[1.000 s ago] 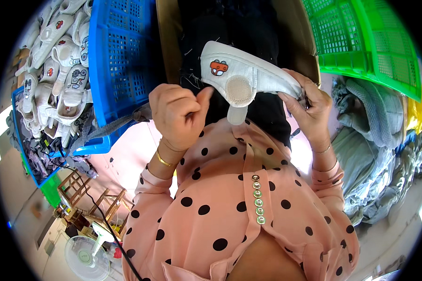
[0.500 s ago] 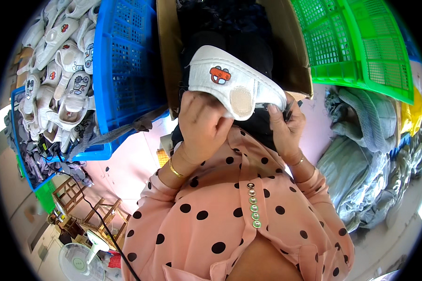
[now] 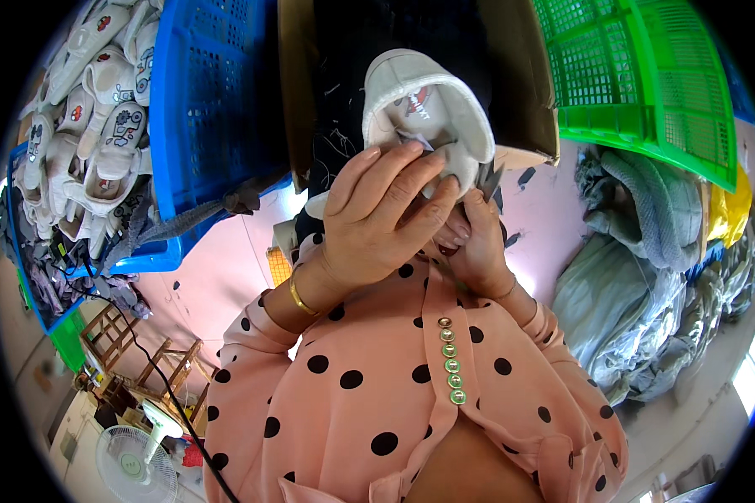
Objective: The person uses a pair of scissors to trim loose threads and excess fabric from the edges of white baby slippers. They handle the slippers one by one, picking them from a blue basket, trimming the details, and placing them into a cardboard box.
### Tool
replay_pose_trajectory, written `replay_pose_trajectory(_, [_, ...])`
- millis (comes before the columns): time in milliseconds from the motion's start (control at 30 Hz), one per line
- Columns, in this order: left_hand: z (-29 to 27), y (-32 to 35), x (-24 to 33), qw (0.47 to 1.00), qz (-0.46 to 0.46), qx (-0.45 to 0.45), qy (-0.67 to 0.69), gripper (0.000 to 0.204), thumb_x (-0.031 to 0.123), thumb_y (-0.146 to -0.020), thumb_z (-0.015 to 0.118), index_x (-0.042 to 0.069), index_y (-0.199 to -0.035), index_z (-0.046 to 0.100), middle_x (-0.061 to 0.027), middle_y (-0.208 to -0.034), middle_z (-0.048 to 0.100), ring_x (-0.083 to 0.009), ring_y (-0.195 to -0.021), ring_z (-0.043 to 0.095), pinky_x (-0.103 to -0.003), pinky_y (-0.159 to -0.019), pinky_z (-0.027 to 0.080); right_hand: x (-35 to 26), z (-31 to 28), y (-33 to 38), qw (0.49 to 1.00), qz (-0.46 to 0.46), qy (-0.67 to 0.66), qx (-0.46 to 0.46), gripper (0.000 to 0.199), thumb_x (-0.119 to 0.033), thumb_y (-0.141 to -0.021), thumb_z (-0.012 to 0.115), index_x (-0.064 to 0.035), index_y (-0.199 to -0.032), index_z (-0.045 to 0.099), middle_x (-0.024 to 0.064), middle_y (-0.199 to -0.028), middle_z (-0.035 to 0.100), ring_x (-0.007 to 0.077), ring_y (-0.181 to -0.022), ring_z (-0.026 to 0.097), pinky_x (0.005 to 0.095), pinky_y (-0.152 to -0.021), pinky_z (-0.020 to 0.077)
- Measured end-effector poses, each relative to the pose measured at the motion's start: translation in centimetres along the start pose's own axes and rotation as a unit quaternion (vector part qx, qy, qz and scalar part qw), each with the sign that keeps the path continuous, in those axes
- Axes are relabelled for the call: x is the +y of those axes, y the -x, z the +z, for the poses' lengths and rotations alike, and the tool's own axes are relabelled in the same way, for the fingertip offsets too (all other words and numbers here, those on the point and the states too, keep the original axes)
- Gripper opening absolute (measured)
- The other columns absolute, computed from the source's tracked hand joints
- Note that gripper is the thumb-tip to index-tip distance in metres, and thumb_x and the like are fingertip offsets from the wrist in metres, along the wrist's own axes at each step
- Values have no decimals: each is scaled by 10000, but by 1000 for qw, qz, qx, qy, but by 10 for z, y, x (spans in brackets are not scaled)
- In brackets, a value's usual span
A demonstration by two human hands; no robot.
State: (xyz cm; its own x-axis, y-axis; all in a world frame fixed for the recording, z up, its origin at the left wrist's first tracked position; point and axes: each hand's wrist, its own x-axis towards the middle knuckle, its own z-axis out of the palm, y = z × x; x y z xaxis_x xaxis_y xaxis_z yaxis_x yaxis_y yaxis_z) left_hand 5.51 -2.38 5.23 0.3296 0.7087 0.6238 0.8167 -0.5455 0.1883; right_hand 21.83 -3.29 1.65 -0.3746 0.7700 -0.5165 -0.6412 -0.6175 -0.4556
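A small white fabric shoe (image 3: 428, 69) is held up in front of my chest. Its opening faces me, and a red print shows on the insole. My left hand (image 3: 382, 210) grips the shoe, with its fingers laid over the near rim and strap. Close beside it, the fingers of my right hand (image 3: 478, 251) are closed at the shoe's right side. From that hand a small pointed metal blade (image 3: 490, 179) sticks up along the shoe; the rest of the tool is hidden by the fingers.
On the left, similar white shoes (image 3: 109, 159) are heaped by a blue plastic crate (image 3: 218, 109). An open cardboard box (image 3: 524, 84) with dark contents stands ahead. To the right are a green crate (image 3: 600, 84) and grey cloth bundles (image 3: 621, 293). A fan (image 3: 134, 465) stands lower left.
The shoe has turned from its embroidered outer side to its opening. My left hand has moved from under it to over its rim. My right hand has shifted left and lower, and the blade now shows.
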Motion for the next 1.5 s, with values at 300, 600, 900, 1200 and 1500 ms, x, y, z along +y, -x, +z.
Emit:
replay_pose_trajectory(300, [34, 67, -7, 987, 35, -116, 105, 252, 134, -746, 673, 123, -995, 718, -17, -975, 642, -201, -914, 600, -340, -763, 504, 11, -67, 4, 885, 90, 453, 58, 331, -324, -960, 626, -2, -1031, 602, 50, -650, 588, 169, -485, 522, 291, -487, 445])
replay_pose_trajectory(600, [27, 47, -12, 983, 68, -121, 121, 205, 138, -770, 660, 101, -967, 702, -22, -1021, 635, -174, -966, 584, -334, -868, 514, -23, -10, -5, 662, -200, 715, 103, 387, -327, -833, 745, -17, -1022, 610, 152, -679, 640, 316, -578, 644, 378, -534, 499])
replay_pose_trajectory(900, [18, 59, -24, 972, 20, -180, 147, 164, 130, -771, 721, 81, -927, 713, -21, -971, 637, -222, -931, 598, -363, -859, 518, -6, -29, -21, 902, -55, 423, 71, 186, -154, -973, 602, 31, -985, 615, 58, -764, 647, 75, -723, 606, 240, -651, 489])
replay_pose_trajectory(1200, [40, 60, -6, 972, -159, -160, 68, 206, 264, -766, 772, 112, -900, 735, 7, -720, 619, -185, -759, 586, -318, -673, 470, -1, -52, -21, 778, -114, 615, 64, 184, -186, -964, 612, -3, -944, 611, 125, -699, 654, 173, -626, 651, 296, -585, 495])
replay_pose_trajectory(1500, [50, 67, 12, 914, -322, -174, 177, 131, 257, -784, 734, 136, -832, 746, -16, -746, 656, -224, -753, 605, -347, -642, 494, -30, -23, -13, 486, -234, 842, 5, 338, -375, -895, 670, -55, -919, 566, 90, -688, 650, 258, -607, 659, 351, -520, 508])
